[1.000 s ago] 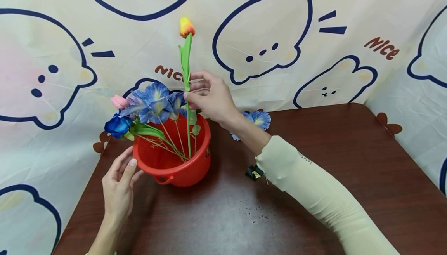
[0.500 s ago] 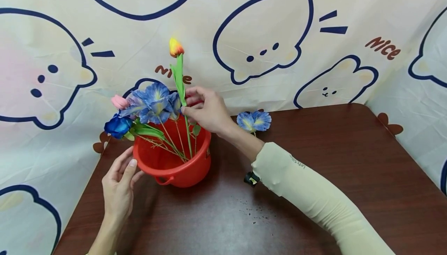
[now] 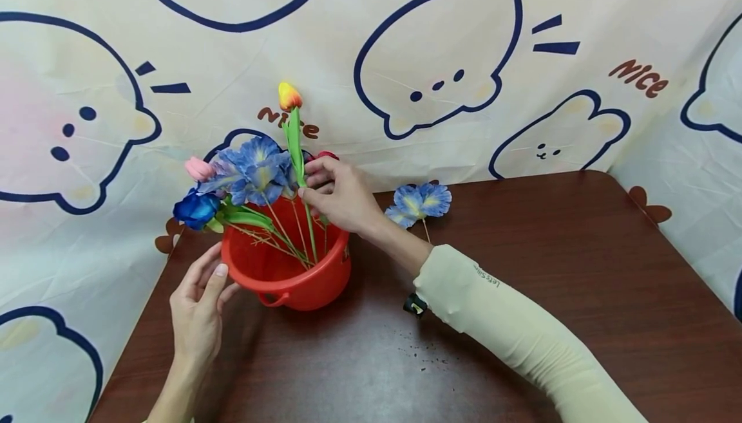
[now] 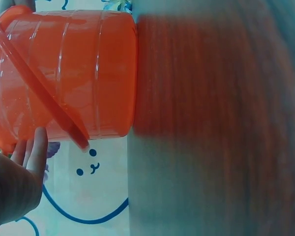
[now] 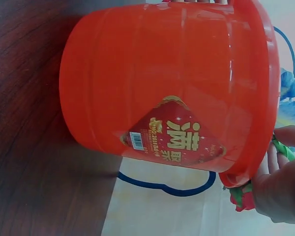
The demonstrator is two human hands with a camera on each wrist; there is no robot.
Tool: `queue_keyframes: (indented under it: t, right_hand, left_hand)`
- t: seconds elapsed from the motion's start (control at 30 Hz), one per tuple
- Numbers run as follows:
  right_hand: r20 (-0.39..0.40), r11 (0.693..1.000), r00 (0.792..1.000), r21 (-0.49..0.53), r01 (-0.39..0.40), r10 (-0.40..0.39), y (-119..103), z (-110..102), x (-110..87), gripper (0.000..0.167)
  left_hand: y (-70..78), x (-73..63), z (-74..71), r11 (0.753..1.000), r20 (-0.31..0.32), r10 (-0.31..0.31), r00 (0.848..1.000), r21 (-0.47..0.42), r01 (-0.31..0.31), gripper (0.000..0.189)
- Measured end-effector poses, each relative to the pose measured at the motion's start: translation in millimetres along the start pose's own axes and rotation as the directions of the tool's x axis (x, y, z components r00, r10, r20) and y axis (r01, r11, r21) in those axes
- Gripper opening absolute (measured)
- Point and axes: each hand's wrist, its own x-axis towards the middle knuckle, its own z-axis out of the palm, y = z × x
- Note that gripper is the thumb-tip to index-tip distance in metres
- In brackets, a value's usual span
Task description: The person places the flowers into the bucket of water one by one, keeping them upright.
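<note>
A red plastic bucket [image 3: 315,288] stands on the table's left half, several artificial flowers leaning in it. With thumb and fingers my right hand [image 3: 344,201] pinches a yellow-orange tulip [image 3: 290,98] by its green stem, whose lower end is down inside the bucket. Fairly straight fingers of my left hand [image 3: 197,310] rest against the bucket's left side, as the left wrist view also shows. Blue iris-like flowers [image 3: 252,172], a pink tulip [image 3: 199,169] and a dark blue flower [image 3: 196,209] lean left over the rim. Partly hidden behind my right hand is a red flower [image 5: 243,200].
Another blue flower [image 3: 422,201] lies at the table's back edge, its stem partly behind the right forearm. A small black object [image 3: 415,305] sits beside the right sleeve. Dark crumbs [image 3: 423,369] dot the brown table [image 3: 551,268]. Cartoon-printed cloth [image 3: 440,43] hangs behind.
My right hand has lowered the tulip and moved slightly left, its flower head dropping toward the blue flowers. The left hand and bucket have stayed put.
</note>
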Motion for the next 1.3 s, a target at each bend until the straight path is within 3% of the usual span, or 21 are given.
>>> queue_keyframes:
  t: [0.43, 0.63, 0.73, 0.97, 1.13, 1.3]
  right_hand:
    - [0.073, 0.994, 0.997, -0.108, 0.003, 0.004, 2.4, 8.7, -2.0, 0.029]
    - [0.083, 0.955, 0.997, -0.295, 0.031, -0.007, 3.0, 11.7, -0.2, 0.028]
    - [0.082, 0.942, 0.997, -0.335, 0.033, -0.006, 3.4, 12.3, 0.7, 0.029]
    - [0.098, 0.958, 0.992, -0.283, -0.048, 0.079, -1.1, 4.3, -2.3, 0.035]
    - [0.117, 0.985, 0.986, -0.138, -0.1, 0.116, -5.9, -9.2, -7.0, 0.038]
    - [0.095, 0.993, 0.989, -0.028, -0.116, 0.118, -8.9, -25.9, -14.2, 0.038]
  left_hand:
    - [0.0, 1.2, 0.2, 1.0, -0.024, 0.01, 1.0, -0.021, -0.01, 0.044]
    - [-0.3, 1.6, -0.3, 1.0, -0.032, 0.0, 0.999, -0.021, -0.001, 0.044]
    - [-0.5, 1.4, -0.1, 1.0, -0.032, 0.0, 0.999, -0.02, -0.001, 0.044]
    - [-1.5, -0.6, 1.3, 1.0, -0.023, 0.001, 1.0, -0.016, -0.002, 0.045]
    - [-1.1, -0.2, 1.7, 1.0, -0.015, 0.003, 1.0, -0.016, -0.003, 0.045]
    - [-0.9, 0.3, 1.3, 1.0, -0.01, 0.002, 1.0, -0.017, -0.002, 0.044]
